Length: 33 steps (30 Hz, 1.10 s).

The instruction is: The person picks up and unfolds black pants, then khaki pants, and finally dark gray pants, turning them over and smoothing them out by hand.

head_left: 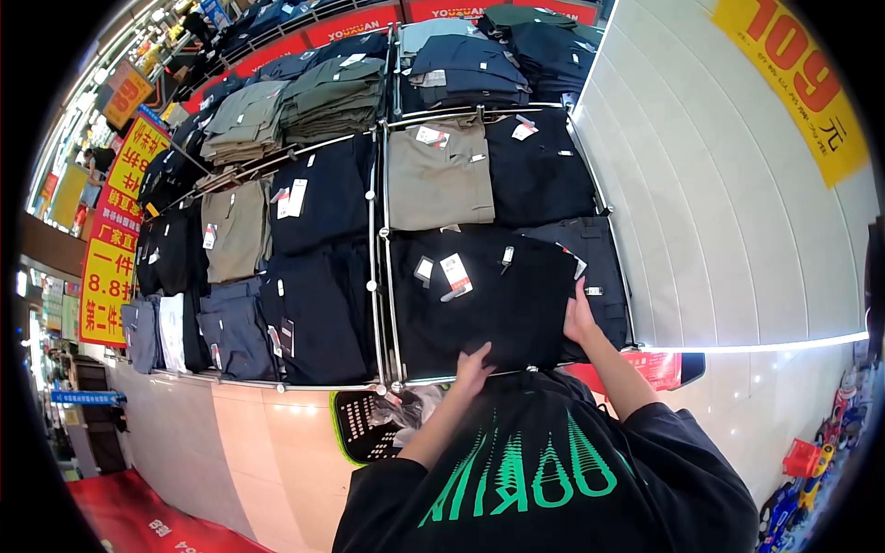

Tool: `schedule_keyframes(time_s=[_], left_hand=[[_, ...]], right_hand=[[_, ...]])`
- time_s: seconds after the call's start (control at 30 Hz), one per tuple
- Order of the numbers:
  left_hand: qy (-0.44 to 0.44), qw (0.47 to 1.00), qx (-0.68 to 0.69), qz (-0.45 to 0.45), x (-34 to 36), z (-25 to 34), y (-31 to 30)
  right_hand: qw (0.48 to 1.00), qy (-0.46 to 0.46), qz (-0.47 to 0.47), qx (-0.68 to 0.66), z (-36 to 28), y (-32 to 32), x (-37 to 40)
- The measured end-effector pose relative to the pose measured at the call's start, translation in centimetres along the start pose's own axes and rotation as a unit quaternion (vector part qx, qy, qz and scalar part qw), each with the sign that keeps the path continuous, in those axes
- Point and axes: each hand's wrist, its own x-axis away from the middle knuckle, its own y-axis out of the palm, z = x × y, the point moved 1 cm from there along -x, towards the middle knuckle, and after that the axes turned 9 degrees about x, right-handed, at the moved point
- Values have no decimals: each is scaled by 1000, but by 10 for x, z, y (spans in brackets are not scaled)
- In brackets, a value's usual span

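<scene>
Folded black trousers [479, 313] with white and red tags lie in front of me on the display rack. My left hand [475, 367] is closed on their near edge, some fingers hidden. At the right edge, my right hand [579, 315] grips the same trousers, close to a tag. Dark grey trousers [604, 263] show partly beneath and to the right. Behind lie folded khaki trousers [438, 184] and another black pair [539, 180].
Metal rails [376, 249] divide the rack; more folded trousers [318, 318] lie left. A white panel [719, 203] with a yellow price sign [797, 83] stands right. Below the rack is a black basket with a green rim [341, 442], holding plastic-wrapped things.
</scene>
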Motion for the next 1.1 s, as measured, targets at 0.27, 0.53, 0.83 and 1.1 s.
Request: schedule_keyframes(time_s=[0.27, 0.53, 0.83, 1.1], left_hand=[[119, 970, 188, 97, -15, 60, -37], [-39, 989, 130, -63, -27, 96, -24], [-35, 973, -210, -94, -52, 104, 6], [-38, 986, 7, -159, -107, 128, -12]], right_hand=[[858, -32, 243, 452, 31, 19, -16], [853, -199, 182, 447, 20, 16, -18], [907, -50, 159, 387, -13, 10, -13], [902, -117, 277, 311, -8, 20, -53]])
